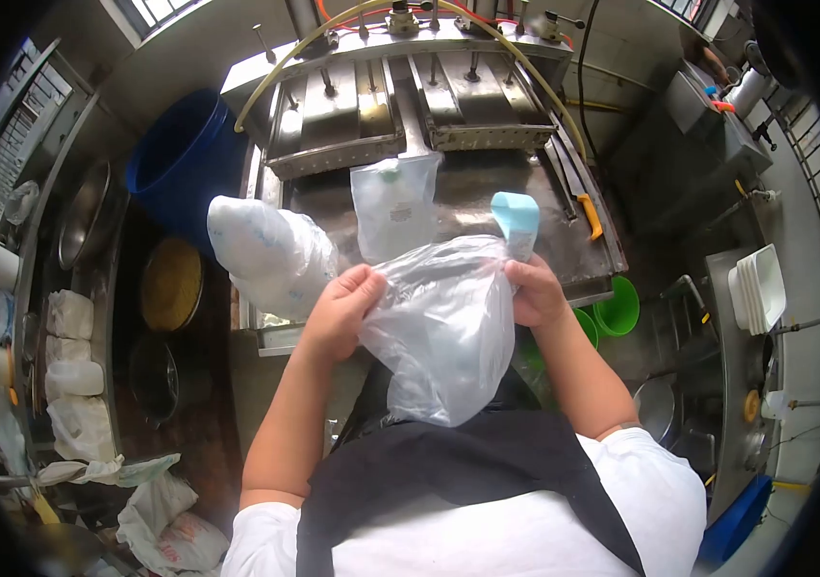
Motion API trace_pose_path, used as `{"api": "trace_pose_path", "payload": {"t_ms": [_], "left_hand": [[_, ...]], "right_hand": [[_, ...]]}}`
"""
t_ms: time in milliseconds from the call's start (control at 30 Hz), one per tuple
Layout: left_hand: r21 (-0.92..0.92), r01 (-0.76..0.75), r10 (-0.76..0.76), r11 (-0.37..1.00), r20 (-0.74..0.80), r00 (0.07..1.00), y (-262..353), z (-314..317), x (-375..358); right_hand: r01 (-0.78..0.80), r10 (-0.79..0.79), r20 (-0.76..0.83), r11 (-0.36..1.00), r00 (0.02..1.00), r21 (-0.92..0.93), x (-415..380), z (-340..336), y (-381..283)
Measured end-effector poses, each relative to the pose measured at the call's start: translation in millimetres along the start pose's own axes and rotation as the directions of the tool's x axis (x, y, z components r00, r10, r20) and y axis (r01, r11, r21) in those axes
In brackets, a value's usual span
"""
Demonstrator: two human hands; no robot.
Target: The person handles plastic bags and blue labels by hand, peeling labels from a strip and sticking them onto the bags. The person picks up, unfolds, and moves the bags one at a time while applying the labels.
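By the left side of the metal table (467, 183) sits a plastic-wrapped bundle (261, 245). At its near edge, my left hand (344, 306) pinches the clear bag (443, 337), fingers closed – my right hand (537, 291) pinches its other top corner. Light, even tension should spread it without tearing.
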State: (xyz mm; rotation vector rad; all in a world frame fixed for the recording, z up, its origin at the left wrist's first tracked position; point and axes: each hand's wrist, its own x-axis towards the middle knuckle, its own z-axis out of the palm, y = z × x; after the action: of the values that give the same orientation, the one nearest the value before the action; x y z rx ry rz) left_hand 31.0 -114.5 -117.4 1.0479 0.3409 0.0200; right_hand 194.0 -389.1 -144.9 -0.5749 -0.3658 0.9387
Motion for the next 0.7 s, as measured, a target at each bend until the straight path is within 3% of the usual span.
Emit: {"api": "trace_pose_path", "payload": {"t_ms": [67,100,133,200,267,333,367,400,467,500,533,567,633,700], "left_hand": [[0.252,-0.015,0.014,0.968,0.005,1.0,5,-4,0],[0.191,-0.091,0.094,0.977,-0.007,0.996,15,-3,5],[-0.016,-0.128,0.125,0.992,-0.113,0.986,39,25,4],[-0.05,-0.283,0.283,0.958,-0.014,0.959,58,7,30],[0.017,-0.347,0.347,0.938,-0.1,0.933,94,41,45],[0.322,-0.481,0.539,0.815,-0.12,0.834,98,34,90],[0.611,-0.451,0.623,0.651,-0.09,0.777,93,8,126],[0.609,-0.385,0.62,0.693,-0.232,0.749,79,6,140],[0.783,-0.273,0.68,0.559,-0.244,0.691,27,-41,174],[0.763,-0.104,0.545,0.638,-0.351,0.761,-12,-84,202],[0.494,-0.073,0.353,0.867,-0.503,0.789,-32,-67,189],[0.347,0.132,0.12,0.929,-0.619,0.776,-47,-68,183],[-0.057,-0.048,0.013,0.997,-0.499,0.866,-93,-98,197],[0.0,-0.029,0.025,1.0,-0.502,0.865,-86,-94,196]], "right_hand": [[-0.022,0.021,0.068,1.0,0.997,0.016,1,-7,-2],[-0.06,0.059,-0.036,0.998,0.998,-0.03,6,10,-9],[-0.106,0.095,-0.142,0.992,0.985,-0.071,12,21,-16],[-0.108,0.095,-0.112,0.987,0.989,-0.119,35,24,-32],[-0.142,0.13,-0.121,0.985,0.984,-0.097,66,35,-44],[0.013,-0.016,0.018,0.989,1.0,0.148,108,-5,-25],[0.087,-0.087,-0.113,0.996,0.99,-0.005,118,27,-23],[0.046,-0.099,-0.307,0.984,0.946,-0.174,147,-11,-7],[-0.17,0.044,-0.478,0.96,0.877,-0.223,163,-46,19],[-0.279,0.08,-0.548,0.915,0.833,-0.291,164,-61,33],[-0.387,0.104,-0.617,0.854,0.78,-0.347,162,-77,51],[-0.394,0.129,-0.614,0.862,0.779,-0.319,157,-104,71],[-0.393,0.146,-0.608,0.87,0.78,-0.296,145,-118,85],[-0.479,0.216,-0.659,0.843,0.72,-0.246,130,-106,84]]}}
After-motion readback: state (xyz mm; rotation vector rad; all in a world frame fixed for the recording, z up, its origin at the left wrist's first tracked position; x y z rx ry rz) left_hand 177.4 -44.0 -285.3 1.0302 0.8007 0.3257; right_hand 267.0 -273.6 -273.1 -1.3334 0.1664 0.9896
